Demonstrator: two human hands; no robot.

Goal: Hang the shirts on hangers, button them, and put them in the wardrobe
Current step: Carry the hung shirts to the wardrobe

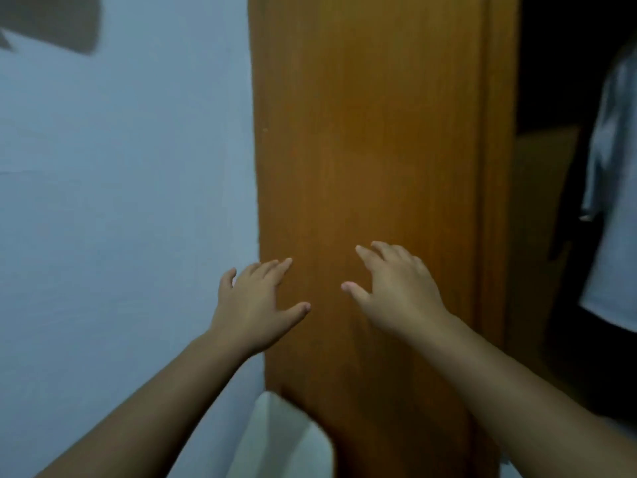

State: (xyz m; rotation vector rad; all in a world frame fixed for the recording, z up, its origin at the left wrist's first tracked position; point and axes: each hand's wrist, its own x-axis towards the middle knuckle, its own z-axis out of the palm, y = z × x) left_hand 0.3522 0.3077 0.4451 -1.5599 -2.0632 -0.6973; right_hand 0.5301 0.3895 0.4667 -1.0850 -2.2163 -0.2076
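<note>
Hanging at the far right, one pale shirt (612,188) is cut off by the frame edge inside the dark opening of the wardrobe (544,81); we cannot make out its hanger or buttons, and the blur hides detail. We see two hands, both empty: our left hand (253,305) and right hand (396,288) reach forward with fingers spread toward one wooden door (368,132), contact unclear. Left of it is a blue wall (120,201); a white object (286,439) sits below, unidentifiable.
</note>
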